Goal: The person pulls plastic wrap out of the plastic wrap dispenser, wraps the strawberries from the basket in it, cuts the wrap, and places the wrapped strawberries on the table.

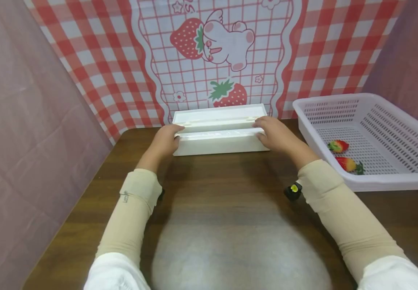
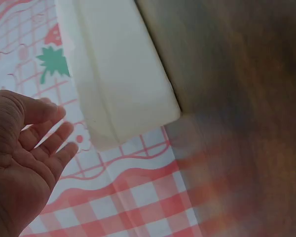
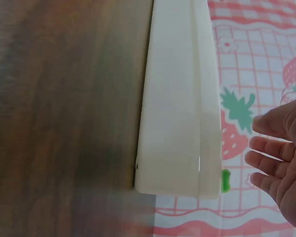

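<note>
- One white box [image 1: 221,145] stands at the far side of the table [image 1: 230,209], long side toward the person, near the checked cloth [image 1: 104,68] behind.
- Left hand [image 1: 162,144] at the box's left end, right hand [image 1: 277,136] at its right end.
- Both hands: fingers loosely spread, softly bent, pinching nothing that shows. Wrist views show a gap between fingertips and box; the head view overlaps them with the upper edges, so light contact cannot be told.
- Step in hand, as I judge it: two-handed work on the box's top. A pale panel [image 1: 220,114] rises behind the front wall; likely a lid standing up.
- Next move probably calls for both hands acting evenly at the two ends, lest the panel skew or the box slide.
- Box contents: cannot tell; the low angle hides the inside.
- Small green thing [image 3: 226,180] shows past the box's edge in the right wrist view; too little to name.
- White perforated basket [image 1: 394,182] at the right of the table, well apart from the box. Inside: upper strawberry [image 1: 339,146] and lower strawberry [image 1: 346,164], both near its left wall.
</note>
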`<action>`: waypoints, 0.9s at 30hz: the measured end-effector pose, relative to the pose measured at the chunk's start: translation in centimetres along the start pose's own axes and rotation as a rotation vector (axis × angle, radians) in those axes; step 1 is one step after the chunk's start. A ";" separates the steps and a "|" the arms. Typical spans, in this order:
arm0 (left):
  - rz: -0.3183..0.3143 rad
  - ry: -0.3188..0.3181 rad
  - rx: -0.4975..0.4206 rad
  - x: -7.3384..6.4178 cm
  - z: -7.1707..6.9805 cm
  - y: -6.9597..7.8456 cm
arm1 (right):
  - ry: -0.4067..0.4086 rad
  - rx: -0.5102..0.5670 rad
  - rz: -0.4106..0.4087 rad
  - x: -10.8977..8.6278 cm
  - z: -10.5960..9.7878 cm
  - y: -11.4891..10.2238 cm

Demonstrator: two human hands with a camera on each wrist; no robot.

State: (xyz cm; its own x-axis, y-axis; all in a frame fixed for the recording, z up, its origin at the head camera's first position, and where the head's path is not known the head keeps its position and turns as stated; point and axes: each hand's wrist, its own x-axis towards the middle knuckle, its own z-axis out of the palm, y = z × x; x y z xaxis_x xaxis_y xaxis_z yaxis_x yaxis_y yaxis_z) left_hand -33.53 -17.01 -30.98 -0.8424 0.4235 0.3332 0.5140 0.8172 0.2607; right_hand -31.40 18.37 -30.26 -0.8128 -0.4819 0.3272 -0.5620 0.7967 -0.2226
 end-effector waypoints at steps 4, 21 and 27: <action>-0.043 -0.073 0.009 1.2 -0.1 -0.5 | -0.049 0.003 0.037 1.6 0.0 0.4; -0.112 -0.197 0.034 3.1 -0.6 -1.0 | -0.253 -0.118 0.149 3.9 -0.9 1.9; -0.109 -0.235 0.100 3.4 -0.8 -0.9 | -0.232 -0.141 0.118 4.2 -0.4 2.0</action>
State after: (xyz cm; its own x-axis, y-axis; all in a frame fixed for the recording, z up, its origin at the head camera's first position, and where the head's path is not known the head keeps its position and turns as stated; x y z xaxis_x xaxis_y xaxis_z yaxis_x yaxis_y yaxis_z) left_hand -36.74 -16.63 -29.38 -0.9121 0.4009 0.0859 0.4099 0.8923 0.1892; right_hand -35.92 18.04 -28.98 -0.8938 -0.4403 0.0847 -0.4477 0.8872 -0.1120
